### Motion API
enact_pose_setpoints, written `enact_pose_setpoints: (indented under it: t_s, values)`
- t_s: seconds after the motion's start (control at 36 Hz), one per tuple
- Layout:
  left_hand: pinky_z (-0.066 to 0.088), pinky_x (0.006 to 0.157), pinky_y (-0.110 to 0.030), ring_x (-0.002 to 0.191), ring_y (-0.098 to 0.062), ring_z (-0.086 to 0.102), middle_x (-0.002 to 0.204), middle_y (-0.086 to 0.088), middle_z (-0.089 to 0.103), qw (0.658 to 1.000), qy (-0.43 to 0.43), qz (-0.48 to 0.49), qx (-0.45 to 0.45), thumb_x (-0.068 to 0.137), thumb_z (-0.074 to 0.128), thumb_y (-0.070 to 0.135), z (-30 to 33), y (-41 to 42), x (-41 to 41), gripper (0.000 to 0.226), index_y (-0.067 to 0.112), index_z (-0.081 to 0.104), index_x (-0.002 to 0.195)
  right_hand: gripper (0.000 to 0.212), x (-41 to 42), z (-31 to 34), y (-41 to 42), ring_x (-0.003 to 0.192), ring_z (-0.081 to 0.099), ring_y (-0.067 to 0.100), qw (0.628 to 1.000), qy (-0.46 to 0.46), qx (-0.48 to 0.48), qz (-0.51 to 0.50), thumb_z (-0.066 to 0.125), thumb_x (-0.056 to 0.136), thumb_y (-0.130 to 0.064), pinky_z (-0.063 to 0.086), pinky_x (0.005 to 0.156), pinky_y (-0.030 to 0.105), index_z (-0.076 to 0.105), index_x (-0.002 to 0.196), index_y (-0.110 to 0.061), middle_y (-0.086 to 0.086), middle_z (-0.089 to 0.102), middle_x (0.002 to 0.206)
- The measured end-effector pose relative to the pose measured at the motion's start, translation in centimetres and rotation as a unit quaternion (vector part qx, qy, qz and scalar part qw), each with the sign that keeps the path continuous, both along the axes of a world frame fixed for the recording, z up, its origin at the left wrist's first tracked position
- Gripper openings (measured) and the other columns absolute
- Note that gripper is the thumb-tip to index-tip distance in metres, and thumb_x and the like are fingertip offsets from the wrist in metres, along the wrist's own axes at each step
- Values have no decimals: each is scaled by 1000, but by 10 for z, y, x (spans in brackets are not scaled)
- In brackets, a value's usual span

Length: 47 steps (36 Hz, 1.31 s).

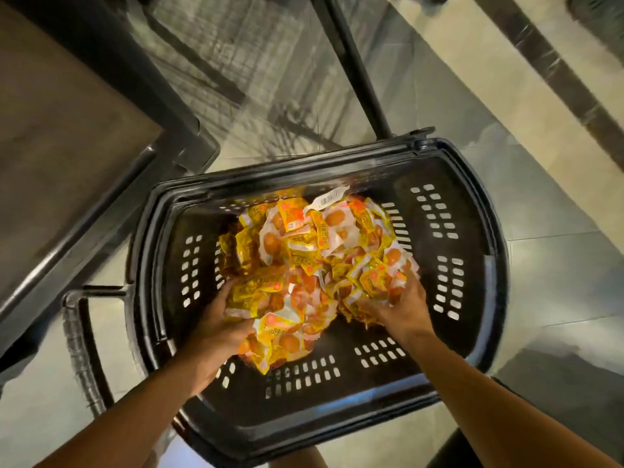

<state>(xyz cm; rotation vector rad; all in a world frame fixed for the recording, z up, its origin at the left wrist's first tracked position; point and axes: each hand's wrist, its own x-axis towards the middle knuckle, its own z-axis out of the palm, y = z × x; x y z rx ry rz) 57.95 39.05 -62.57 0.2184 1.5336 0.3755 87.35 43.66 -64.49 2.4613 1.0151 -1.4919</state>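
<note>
A black plastic shopping basket (449, 363) with slotted walls sits on the floor below me. Inside it lies a heap of several small yellow and white snack packets (314, 244), each showing an orange-brown egg-like item. A white barcode label (329, 198) sticks out at the heap's far edge. My left hand (219, 319) reaches in from the lower left, its fingers curled round a bunch of packets at the heap's near left. On the near right side my right hand (405, 304) grips another bunch. The fingertips of both hands are buried among the packets.
A dark metal shelf frame (101, 211) with a brown panel stands to the left. A black upright pole (358, 69) rises beyond the basket. The basket's ribbed handle (79, 352) hangs at its left side. Glossy beige floor tiles (553, 211) spread to the right.
</note>
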Motion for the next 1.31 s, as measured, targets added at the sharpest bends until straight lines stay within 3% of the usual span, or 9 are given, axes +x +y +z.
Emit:
enact_pose_setpoints:
  t_s: [0.11,0.22,0.47,0.61,0.75,0.81,0.92,1.14,1.31]
  values:
    - [60,74,-42,104,-19,71,120,3,70,1000,4,16,-10,62,92,25,-20,-5,7,85,53,48,128,140,-12,-38,2,155,-6,40,999,-44,-17,-18,92,67,-48,10,125,57,-11,161,-30,13,-9,169]
    - [59,68,-26,97,-7,72,112,12,73,1000,27,2,14,46,94,32,-40,-4,10,89,55,52,121,146,-32,-71,3,153,-9,45,992,-113,-12,-54,93,59,-55,14,120,64,-12,158,-35,13,-14,168]
    - [57,88,-42,104,-17,72,112,4,75,998,-8,-67,-20,48,86,39,-25,8,-1,85,39,58,128,125,-8,-72,3,143,34,43,990,-129,-4,-50,93,62,-47,37,110,58,10,157,-40,11,22,161]
    - [54,90,-62,109,-35,68,119,-12,72,997,-11,-54,-45,75,73,-3,-2,9,-4,70,27,55,135,68,6,-32,15,125,57,35,994,-105,-40,0,79,82,-45,47,106,46,52,141,-25,12,61,135]
    - [57,87,-58,104,-31,71,120,-6,71,997,12,-39,-70,88,69,-2,35,12,-3,64,33,51,138,29,13,18,6,101,70,37,994,-3,-74,-75,78,86,-16,57,90,45,69,114,-10,15,73,107]
    - [55,90,-62,105,-35,70,122,-8,70,997,15,-25,-65,86,71,-3,53,13,-1,66,31,51,139,29,14,42,-5,91,73,37,984,63,-66,-151,75,86,1,60,84,54,70,113,-3,19,75,98]
    - [53,91,-64,105,-37,69,119,-11,71,999,24,7,-40,84,68,-11,97,16,1,66,27,54,135,25,4,98,-26,69,75,21,954,183,-47,-232,70,90,-2,61,60,35,70,114,-6,8,78,83]
    - [49,100,-62,114,-40,65,126,-15,68,996,-1,88,10,86,57,-19,218,5,-19,68,19,51,141,39,-26,228,-48,108,72,32,924,272,9,-270,67,94,-9,57,94,51,63,132,-19,10,75,118]
    - [57,86,-51,106,-42,68,121,-19,70,985,-42,149,71,79,61,-18,325,-19,-47,62,12,58,133,47,-37,336,-57,111,71,32,913,306,53,-265,68,90,-12,55,96,50,61,137,-14,12,73,123]
